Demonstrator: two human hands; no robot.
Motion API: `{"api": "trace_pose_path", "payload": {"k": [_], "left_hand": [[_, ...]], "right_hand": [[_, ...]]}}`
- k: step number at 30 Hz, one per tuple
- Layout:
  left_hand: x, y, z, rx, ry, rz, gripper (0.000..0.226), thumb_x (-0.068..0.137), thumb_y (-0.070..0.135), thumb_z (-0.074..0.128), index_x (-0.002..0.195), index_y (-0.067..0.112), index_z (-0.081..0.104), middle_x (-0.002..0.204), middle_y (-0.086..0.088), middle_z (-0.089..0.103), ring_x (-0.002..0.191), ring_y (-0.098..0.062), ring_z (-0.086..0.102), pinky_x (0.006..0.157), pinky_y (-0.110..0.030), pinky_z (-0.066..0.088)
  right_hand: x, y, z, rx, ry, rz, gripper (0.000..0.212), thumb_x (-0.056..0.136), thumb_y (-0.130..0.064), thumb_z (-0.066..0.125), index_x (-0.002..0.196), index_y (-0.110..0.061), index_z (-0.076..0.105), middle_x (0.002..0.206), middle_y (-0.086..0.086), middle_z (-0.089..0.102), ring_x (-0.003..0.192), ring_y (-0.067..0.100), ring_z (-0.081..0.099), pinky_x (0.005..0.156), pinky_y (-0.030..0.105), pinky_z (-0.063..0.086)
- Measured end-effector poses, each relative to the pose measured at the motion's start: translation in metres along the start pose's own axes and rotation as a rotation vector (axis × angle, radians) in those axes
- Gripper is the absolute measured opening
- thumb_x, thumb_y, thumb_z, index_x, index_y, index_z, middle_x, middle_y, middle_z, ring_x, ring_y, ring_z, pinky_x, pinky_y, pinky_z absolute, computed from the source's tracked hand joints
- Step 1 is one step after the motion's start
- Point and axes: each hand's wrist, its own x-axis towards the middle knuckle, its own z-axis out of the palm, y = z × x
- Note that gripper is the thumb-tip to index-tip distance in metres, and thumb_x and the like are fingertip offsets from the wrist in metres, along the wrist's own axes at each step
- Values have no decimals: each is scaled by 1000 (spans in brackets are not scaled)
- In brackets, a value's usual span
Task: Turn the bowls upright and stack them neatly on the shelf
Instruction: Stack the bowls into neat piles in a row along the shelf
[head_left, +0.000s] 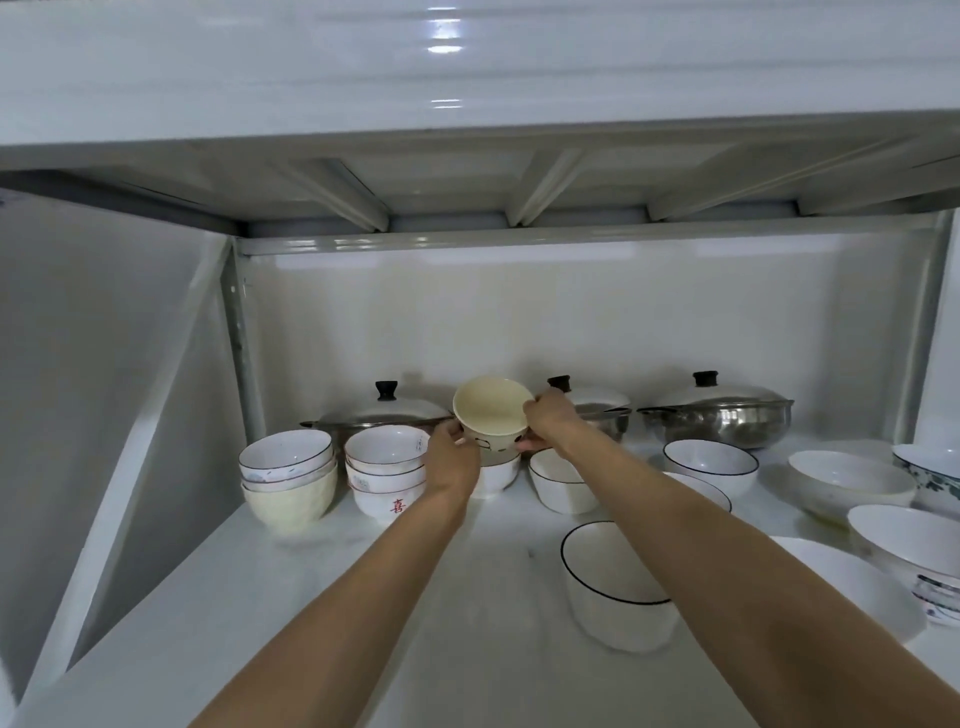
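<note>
head view: both hands up at the back of the shelf (322, 613)
cream bowl (492, 415): tilted, mouth toward us, over a white bowl (496, 475)
left hand (451, 460): fingers clamped on the bowl's left wall
right hand (551, 418): fingers clamped on its rim
risk: tilted drop could chip the lower rim or rock the stack
risk 2: left wrist is near the 3-bowl stack (387, 478)
behind: lidded pot (382, 413)
foreground: black-rimmed bowl (613, 587) under the right forearm; a pull-back may clip it

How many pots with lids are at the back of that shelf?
3. One pot sits back left behind the stacked bowls, one in the middle partly hidden by the right hand, one back right. None seem hidden.
</note>
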Motion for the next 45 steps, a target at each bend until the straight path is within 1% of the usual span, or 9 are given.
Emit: {"api": "trace_pose_path", "payload": {"k": [4,7,10,15,21,37,38,41,45], "left_hand": [[-1,-6,5,100,-13,30,46,86,-4,39,128,8,55,122,-6,62,114,-26,56,97,-33,44],[2,-13,8,175,-5,74,49,83,-9,37,127,3,53,121,-13,62,114,-32,57,96,-36,47],[4,-21,6,265,-6,66,46,78,-10,39,122,-2,53,115,-18,63,108,-34,58,90,-35,48],[7,-38,8,313,-49,61,59,73,-3,42,131,7,45,122,-15,56,114,-31,53,99,-43,47],[1,-43,6,341,-80,43,60,80,-3,46,139,6,39,131,-15,54,120,-31,51,103,-37,43],[-10,-44,0,315,-112,48,60,83,-3,50,141,4,36,135,-17,51,124,-30,49,104,-37,42],[-12,-43,0,319,-113,47,60,83,-3,51,141,4,36,135,-17,51,124,-30,49,105,-37,42],[-12,-43,-1,311,-112,53,62,83,-2,53,141,3,34,136,-16,50,124,-31,48,106,-40,42],[-10,-45,-7,287,-116,11,58,83,2,56,138,-1,36,133,-18,52,121,-33,50,103,-40,44]], "right_hand": [[7,2,11,-82,14,4,26,97,-8,41,121,1,48,121,24,53,74,43,66,36,34,53],[15,5,20,-165,30,-31,28,95,-8,39,117,2,52,114,24,60,85,43,69,60,46,60],[26,10,30,-268,61,-75,26,93,-8,39,113,1,54,110,23,63,91,41,68,74,49,59],[31,17,35,-383,74,-97,25,87,0,43,108,2,57,110,25,65,97,39,66,82,46,57],[26,22,34,-562,122,-163,31,90,-1,42,117,0,58,121,18,62,112,34,59,87,33,48],[17,26,30,-759,102,-221,15,87,1,50,99,-4,56,110,15,64,103,30,62,70,28,42],[17,27,29,-762,93,-219,9,86,1,51,90,-7,53,105,14,64,101,31,62,69,28,43],[19,28,29,-757,74,-208,27,82,3,52,65,-13,38,74,3,52,84,29,58,59,26,40],[21,27,29,-750,28,-176,29,81,-3,56,64,-14,35,65,0,44,77,25,52,46,25,30]]}}
